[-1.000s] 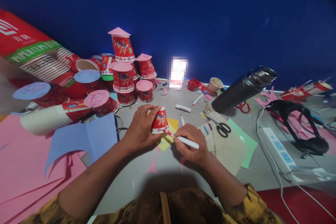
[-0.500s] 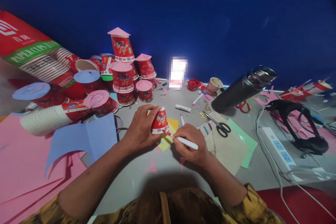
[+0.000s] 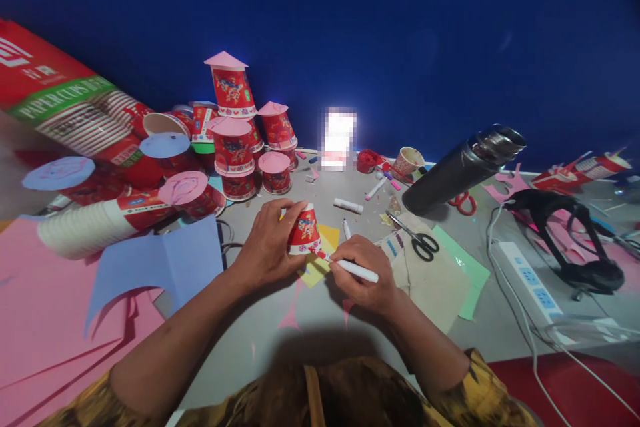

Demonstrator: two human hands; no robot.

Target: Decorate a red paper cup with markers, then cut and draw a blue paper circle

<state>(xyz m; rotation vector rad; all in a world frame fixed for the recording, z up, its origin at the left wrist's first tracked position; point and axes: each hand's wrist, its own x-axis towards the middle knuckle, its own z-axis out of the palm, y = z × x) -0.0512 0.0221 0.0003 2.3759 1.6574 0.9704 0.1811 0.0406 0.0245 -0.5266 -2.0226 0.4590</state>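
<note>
A red patterned paper cup (image 3: 304, 232), upside down and a little tilted, is gripped by my left hand (image 3: 267, 240) from its left side. My right hand (image 3: 364, 272) is closed around a white marker (image 3: 356, 271) with a red tip end. The marker's tip meets the white band near the cup's rim, though I cannot tell whether it touches. Beneath the cup lies a piece of yellow paper (image 3: 329, 238). A white marker cap (image 3: 347, 229) lies just beyond my right hand, and a white glue stick (image 3: 349, 206) rests farther back.
Decorated cups with pink paper tops (image 3: 234, 147) stand stacked at the back left, near a stack of white cups (image 3: 83, 230). Scissors (image 3: 424, 245), a black thermos (image 3: 460, 170) and a power strip (image 3: 531, 283) are on the right. Blue paper (image 3: 165, 267) lies left.
Almost nothing differs. Both hands keep their places, and the marker stays at the cup's rim with at most a tiny shift.
</note>
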